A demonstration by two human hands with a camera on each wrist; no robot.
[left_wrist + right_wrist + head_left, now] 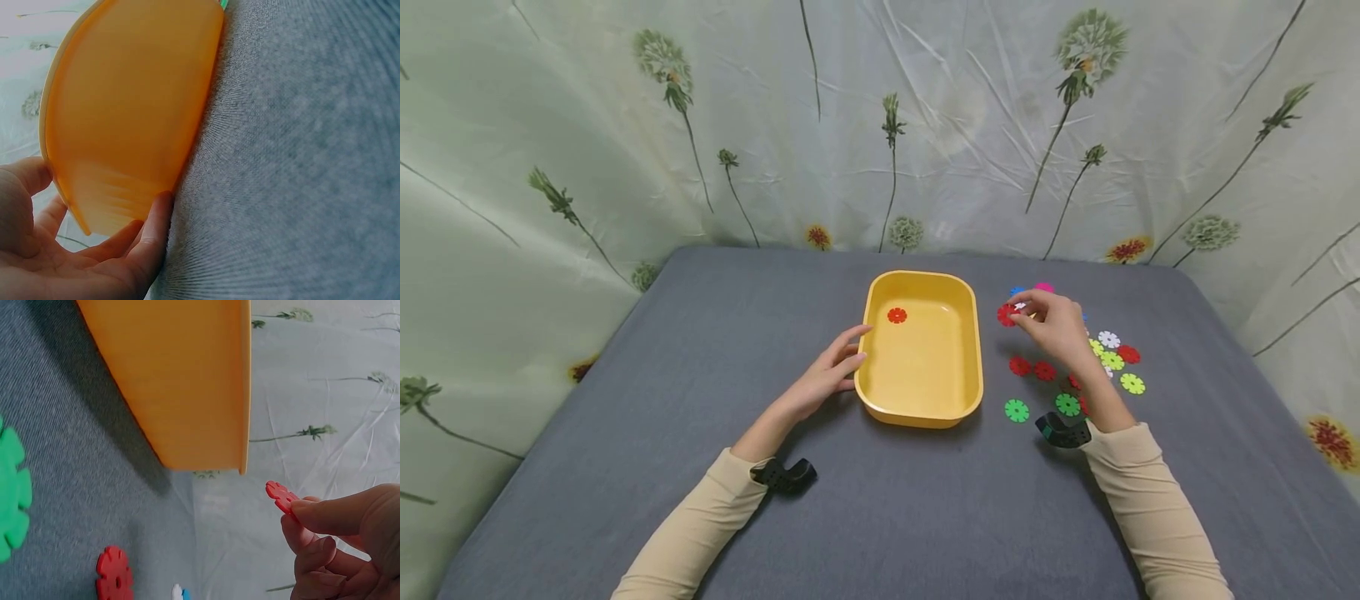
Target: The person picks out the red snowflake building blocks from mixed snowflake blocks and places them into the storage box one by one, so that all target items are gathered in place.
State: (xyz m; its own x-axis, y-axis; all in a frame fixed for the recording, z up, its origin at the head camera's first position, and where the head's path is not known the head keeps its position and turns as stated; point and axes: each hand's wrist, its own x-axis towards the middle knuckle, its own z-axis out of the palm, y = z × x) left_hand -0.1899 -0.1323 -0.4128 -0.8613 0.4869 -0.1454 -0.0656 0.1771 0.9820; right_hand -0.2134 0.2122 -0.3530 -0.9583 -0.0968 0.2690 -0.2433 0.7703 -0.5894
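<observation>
A yellow plastic bin [919, 415] stands on the grey cloth, with one red notched disc [897, 316] lying inside near its far left. My left hand [825, 375] touches the bin's left side, its fingers spread along the rim and outer wall; the left wrist view shows fingertips against the orange-looking wall [131, 106]. To the right of the bin, my right hand [1054, 327] pinches another red notched disc [1007, 315] between thumb and fingers. In the right wrist view this disc [281, 495] is held up off the cloth, apart from the bin.
Loose notched discs lie right of the bin: several red ones [1019, 366], green ones [1017, 411], yellow-green ones [1132, 383], a white one [1108, 339] and a pink one [1043, 288]. My right forearm hides part of them. A floral curtain [820, 167] hangs behind the table.
</observation>
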